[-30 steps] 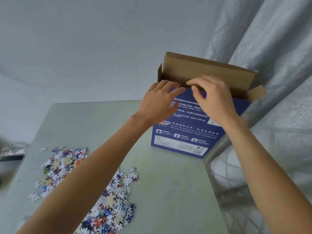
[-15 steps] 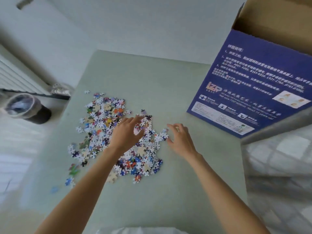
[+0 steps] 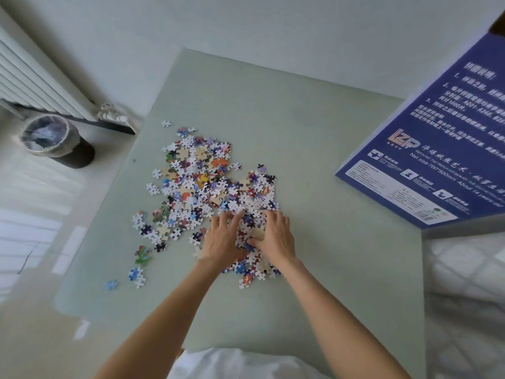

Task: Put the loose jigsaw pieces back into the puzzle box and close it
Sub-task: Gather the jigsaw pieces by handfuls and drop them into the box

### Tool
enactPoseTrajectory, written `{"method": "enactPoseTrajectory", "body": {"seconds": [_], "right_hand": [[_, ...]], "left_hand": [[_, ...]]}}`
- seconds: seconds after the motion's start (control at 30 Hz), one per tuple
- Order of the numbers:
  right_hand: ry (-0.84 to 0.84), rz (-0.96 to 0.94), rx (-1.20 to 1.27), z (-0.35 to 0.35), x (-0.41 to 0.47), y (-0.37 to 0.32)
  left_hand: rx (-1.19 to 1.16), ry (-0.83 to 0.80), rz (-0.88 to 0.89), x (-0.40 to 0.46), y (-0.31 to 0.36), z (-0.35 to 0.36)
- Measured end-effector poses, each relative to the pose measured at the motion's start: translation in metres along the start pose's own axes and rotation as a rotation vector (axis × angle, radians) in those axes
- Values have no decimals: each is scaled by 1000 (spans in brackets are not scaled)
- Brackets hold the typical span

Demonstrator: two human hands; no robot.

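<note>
A heap of loose jigsaw pieces (image 3: 202, 181) lies spread over the left-middle of the pale green table (image 3: 300, 113). My left hand (image 3: 221, 240) and my right hand (image 3: 277, 239) sit side by side at the near right end of the heap, fingers curled down into it, and cup a small mound of pieces between them. The blue puzzle box (image 3: 437, 160) stands at the table's far right; its open top is mostly cut off by the frame. A few stray pieces (image 3: 136, 277) lie near the table's left edge.
A dark waste bin (image 3: 54, 140) with a clear liner stands on the floor to the left, beside a white radiator (image 3: 30, 75). Pale patterned fabric (image 3: 464, 283) borders the table's right edge. Bare tabletop lies between the heap and the box.
Both hands left the box's top flap and came down onto the heap. They have since closed in on each other, gathering pieces between them. The view tilted down to the table.
</note>
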State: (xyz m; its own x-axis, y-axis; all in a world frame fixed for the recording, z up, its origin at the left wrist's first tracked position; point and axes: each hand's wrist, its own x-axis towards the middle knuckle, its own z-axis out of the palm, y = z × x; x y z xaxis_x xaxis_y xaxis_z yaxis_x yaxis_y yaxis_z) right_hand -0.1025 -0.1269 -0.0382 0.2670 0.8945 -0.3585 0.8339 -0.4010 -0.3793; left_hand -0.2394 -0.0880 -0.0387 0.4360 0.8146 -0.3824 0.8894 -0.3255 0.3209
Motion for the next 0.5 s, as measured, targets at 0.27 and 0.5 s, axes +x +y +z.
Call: {"method": "enactPoseTrajectory", "body": {"seconds": [0.27,0.5], "right_hand": [[54,-42,97,-5,0,0],[145,-55,195,-21,-2,17]], "left_hand": [[-234,48,37,4,-4,-1],[-204,117,113,7,-7,-5]]}}
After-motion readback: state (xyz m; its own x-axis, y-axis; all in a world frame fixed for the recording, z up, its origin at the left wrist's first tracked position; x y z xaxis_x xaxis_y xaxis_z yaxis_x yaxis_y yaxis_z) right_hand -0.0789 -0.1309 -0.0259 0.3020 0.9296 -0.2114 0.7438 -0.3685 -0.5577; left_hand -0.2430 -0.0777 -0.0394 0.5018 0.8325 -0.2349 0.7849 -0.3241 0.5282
